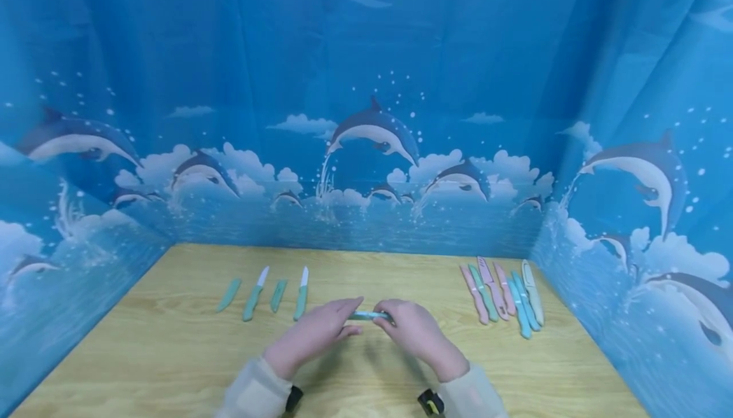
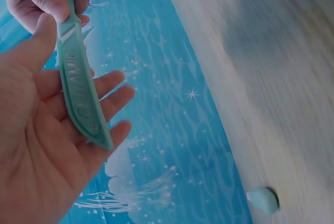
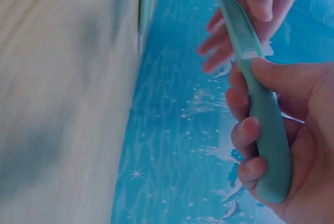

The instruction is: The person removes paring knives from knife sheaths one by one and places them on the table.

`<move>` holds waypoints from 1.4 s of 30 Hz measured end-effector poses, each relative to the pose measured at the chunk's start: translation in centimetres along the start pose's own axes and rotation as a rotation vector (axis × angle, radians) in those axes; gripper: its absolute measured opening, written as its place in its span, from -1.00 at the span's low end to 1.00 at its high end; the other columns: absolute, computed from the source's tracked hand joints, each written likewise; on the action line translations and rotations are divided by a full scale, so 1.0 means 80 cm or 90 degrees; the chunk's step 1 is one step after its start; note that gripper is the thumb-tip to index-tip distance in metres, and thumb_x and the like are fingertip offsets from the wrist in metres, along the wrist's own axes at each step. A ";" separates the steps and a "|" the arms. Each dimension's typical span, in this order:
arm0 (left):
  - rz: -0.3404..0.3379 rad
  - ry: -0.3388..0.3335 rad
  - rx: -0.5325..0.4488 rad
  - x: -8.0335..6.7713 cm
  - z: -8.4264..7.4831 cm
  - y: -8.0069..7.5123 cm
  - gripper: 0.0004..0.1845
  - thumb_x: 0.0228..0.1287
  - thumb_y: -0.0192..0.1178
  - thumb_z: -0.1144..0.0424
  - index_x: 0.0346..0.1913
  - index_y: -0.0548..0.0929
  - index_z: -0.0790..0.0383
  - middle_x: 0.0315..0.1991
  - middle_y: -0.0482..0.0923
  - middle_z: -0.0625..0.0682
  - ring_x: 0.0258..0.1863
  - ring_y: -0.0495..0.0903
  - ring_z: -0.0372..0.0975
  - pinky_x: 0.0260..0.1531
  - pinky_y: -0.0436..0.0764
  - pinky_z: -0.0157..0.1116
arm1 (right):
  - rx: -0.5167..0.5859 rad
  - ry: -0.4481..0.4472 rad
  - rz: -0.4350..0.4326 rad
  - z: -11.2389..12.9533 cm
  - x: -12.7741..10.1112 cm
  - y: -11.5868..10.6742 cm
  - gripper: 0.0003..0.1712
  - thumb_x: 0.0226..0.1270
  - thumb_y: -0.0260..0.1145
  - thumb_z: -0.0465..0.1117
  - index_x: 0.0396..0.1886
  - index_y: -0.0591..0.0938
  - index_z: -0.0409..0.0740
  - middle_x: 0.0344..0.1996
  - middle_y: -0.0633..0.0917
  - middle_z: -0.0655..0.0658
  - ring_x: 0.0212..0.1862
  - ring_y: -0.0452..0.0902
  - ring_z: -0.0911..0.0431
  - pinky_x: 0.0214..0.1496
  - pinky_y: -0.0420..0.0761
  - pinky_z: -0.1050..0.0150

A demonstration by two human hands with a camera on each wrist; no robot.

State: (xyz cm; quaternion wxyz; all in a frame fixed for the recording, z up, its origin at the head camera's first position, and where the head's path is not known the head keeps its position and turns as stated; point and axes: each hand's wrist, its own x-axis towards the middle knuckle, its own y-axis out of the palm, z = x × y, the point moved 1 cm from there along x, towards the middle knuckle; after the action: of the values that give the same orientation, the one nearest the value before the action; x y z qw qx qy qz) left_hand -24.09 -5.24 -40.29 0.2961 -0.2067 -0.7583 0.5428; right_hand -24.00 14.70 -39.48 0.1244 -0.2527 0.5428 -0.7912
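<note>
Two hands meet over the middle of a wooden table (image 1: 172,354), sharing one teal knife (image 1: 369,315); the right hand (image 1: 420,335) wraps its fingers and thumb around the handle; the left hand (image 1: 312,335) lies mostly flat, fingers spread, thumb resting on the teal sheath (image 2: 81,93) that covers the blade, with a thin strip of white blade showing at the sheath's mouth; to the left on the table lie two bare-bladed teal knives (image 1: 253,303) and two loose teal sheaths (image 1: 229,295); to the right, a row of sheathed knives (image 1: 504,297) in pink, green, blue and cream lies side by side; a blue dolphin-print cloth (image 1: 372,132) surrounds the table.
</note>
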 end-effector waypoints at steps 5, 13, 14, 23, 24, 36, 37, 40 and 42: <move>0.007 0.007 -0.026 0.000 -0.004 0.003 -0.51 0.39 0.08 -0.04 0.19 0.54 0.23 -0.04 0.69 0.05 -0.18 0.69 -0.22 -0.20 0.66 -0.28 | 0.000 -0.025 0.008 0.002 -0.001 -0.003 -0.85 0.30 0.32 -0.11 -0.26 0.69 -0.07 -0.37 0.74 0.04 -0.36 0.63 0.22 -0.31 0.60 0.31; 0.002 0.010 -0.080 0.003 -0.002 0.007 -0.66 0.40 0.04 -0.09 -0.19 0.63 0.10 -0.43 0.59 -0.18 -0.50 0.49 -0.48 -0.50 0.50 -0.47 | 0.030 -0.022 0.031 0.000 0.000 -0.005 -0.84 0.32 0.30 -0.08 -0.27 0.69 -0.05 -0.42 0.70 0.09 -0.44 0.53 0.30 -0.36 0.54 0.32; 0.002 0.004 -0.083 0.003 -0.002 0.006 -0.68 0.41 0.05 -0.07 -0.21 0.62 0.10 -0.46 0.56 -0.20 -0.53 0.45 -0.49 -0.52 0.48 -0.47 | 0.041 -0.020 0.039 0.000 0.000 -0.005 -0.83 0.33 0.29 -0.07 -0.26 0.69 -0.05 -0.43 0.70 0.09 -0.45 0.50 0.32 -0.37 0.52 0.33; 0.019 -0.006 -0.110 0.004 -0.002 0.002 -0.72 0.49 0.00 0.09 -0.28 0.61 0.17 -0.58 0.40 -0.22 -0.64 0.31 -0.46 -0.60 0.38 -0.45 | 0.096 -0.008 0.086 0.000 0.001 -0.007 -0.77 0.41 0.21 -0.03 -0.17 0.71 -0.02 -0.34 0.72 0.09 -0.37 0.53 0.33 -0.30 0.54 0.33; 0.021 -0.004 -0.111 0.003 -0.002 0.001 -0.72 0.49 0.00 0.10 -0.28 0.61 0.17 -0.58 0.40 -0.22 -0.64 0.31 -0.46 -0.60 0.37 -0.45 | 0.100 -0.008 0.089 -0.001 0.001 -0.007 -0.77 0.41 0.21 -0.02 -0.17 0.71 -0.01 -0.33 0.72 0.10 -0.36 0.53 0.34 -0.29 0.55 0.33; 0.037 0.014 -0.108 0.001 -0.005 -0.002 -0.73 0.46 0.04 0.11 -0.37 0.56 0.16 -0.62 0.34 -0.22 -0.66 0.27 -0.46 -0.62 0.35 -0.46 | 0.120 -0.008 0.115 0.000 -0.002 -0.013 -0.76 0.42 0.20 -0.01 -0.16 0.74 0.04 -0.31 0.75 0.11 -0.33 0.57 0.35 -0.27 0.57 0.32; 0.036 0.017 -0.105 0.001 -0.005 -0.002 -0.73 0.46 0.04 0.11 -0.39 0.55 0.16 -0.62 0.33 -0.23 -0.66 0.27 -0.46 -0.62 0.35 -0.46 | 0.118 -0.008 0.116 -0.001 -0.002 -0.013 -0.77 0.42 0.21 -0.01 -0.16 0.74 0.05 -0.31 0.75 0.11 -0.33 0.57 0.35 -0.27 0.57 0.32; 0.036 0.017 -0.116 0.001 -0.004 -0.002 -0.71 0.47 0.03 0.11 -0.42 0.52 0.15 -0.62 0.31 -0.23 -0.66 0.25 -0.47 -0.61 0.35 -0.46 | 0.118 -0.008 0.117 -0.001 -0.001 -0.013 -0.78 0.42 0.21 -0.03 -0.16 0.74 0.06 -0.31 0.75 0.12 -0.33 0.57 0.35 -0.27 0.56 0.32; 0.034 0.011 -0.127 0.000 -0.003 -0.002 -0.69 0.48 0.01 0.11 -0.46 0.47 0.13 -0.64 0.29 -0.23 -0.66 0.23 -0.47 -0.61 0.34 -0.46 | 0.118 -0.010 0.115 -0.001 -0.001 -0.013 -0.78 0.41 0.21 -0.03 -0.16 0.74 0.06 -0.30 0.75 0.11 -0.33 0.57 0.35 -0.27 0.57 0.32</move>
State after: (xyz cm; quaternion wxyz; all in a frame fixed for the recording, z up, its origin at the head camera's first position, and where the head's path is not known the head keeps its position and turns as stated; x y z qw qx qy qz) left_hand -23.92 -5.09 -40.06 0.2658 -0.2600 -0.8002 0.4705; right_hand -23.90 15.15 -38.57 0.2224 -0.1965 0.4869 -0.8215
